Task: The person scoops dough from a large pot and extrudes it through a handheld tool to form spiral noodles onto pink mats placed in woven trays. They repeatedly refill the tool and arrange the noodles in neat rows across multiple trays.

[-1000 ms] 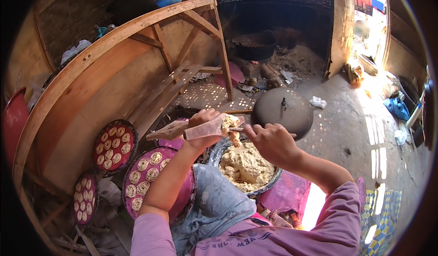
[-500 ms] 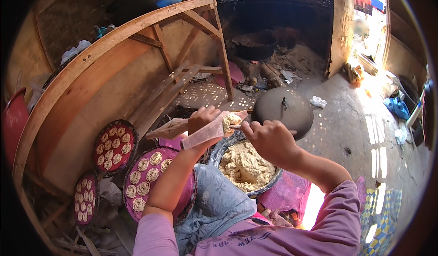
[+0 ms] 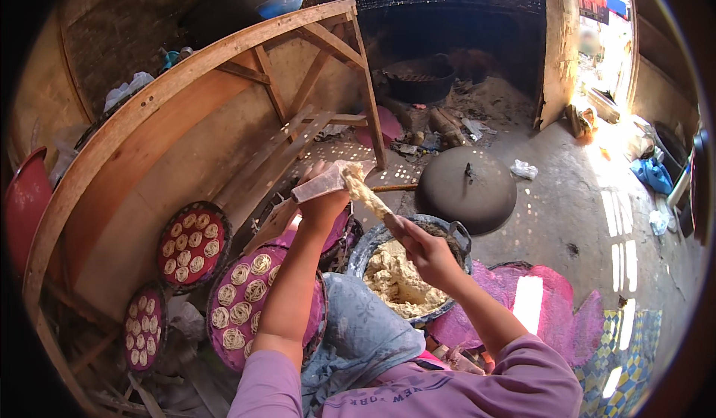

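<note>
My left hand point(image 3: 324, 193) grips a pale wooden dough press point(image 3: 319, 185) with arm-like handles, held above a round tray. Dough sits at the press's mouth. My right hand point(image 3: 425, 250) is closed round a dough-coated stick point(image 3: 389, 222), whose upper end meets the press; its exact shape is hidden under dough. Below my right hand stands a pot point(image 3: 356, 258) holding a rough mass of pale dough point(image 3: 399, 280). Beside my left forearm, a pink-lined round tray point(image 3: 283, 299) carries several coiled dough swirls point(image 3: 240, 313).
Two more trays of swirls, one red-lined point(image 3: 195, 263) and one pink-lined point(image 3: 133, 328), lean at the left under a wooden table point(image 3: 186, 64). A dark round lid point(image 3: 466, 190) lies on the floor beyond the pot. Pink mesh cloth point(image 3: 488, 299) spreads to the pot's right.
My right hand has moved down and left, away from the press's mouth. A long strip of dough now shows along the stick. The press has shifted left and tilted.
</note>
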`<action>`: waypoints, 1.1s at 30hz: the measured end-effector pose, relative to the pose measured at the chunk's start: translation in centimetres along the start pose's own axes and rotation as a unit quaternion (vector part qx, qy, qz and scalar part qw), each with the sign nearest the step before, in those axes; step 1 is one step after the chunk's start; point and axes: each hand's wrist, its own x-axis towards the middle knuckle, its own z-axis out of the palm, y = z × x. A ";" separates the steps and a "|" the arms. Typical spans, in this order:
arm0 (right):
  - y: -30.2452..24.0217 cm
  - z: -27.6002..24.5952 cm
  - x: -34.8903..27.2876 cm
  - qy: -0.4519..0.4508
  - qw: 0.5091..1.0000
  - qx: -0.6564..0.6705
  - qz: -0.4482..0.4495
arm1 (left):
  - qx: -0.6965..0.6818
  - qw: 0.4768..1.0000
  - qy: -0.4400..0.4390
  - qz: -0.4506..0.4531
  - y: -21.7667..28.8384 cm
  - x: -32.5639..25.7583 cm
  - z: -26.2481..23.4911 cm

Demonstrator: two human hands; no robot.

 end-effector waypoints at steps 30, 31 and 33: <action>-5.2 10.8 -2.7 -0.445 0.564 0.624 0.308 | -0.720 0.408 0.109 -0.551 -3.5 -9.6 -18.0; -5.4 10.3 -2.8 -0.391 0.625 0.605 0.300 | -0.555 0.581 0.101 -0.586 -3.9 -11.7 -19.2; -5.9 8.8 -2.1 -0.262 0.800 0.500 0.204 | -0.191 0.850 -0.083 -0.484 -4.3 -14.9 -21.8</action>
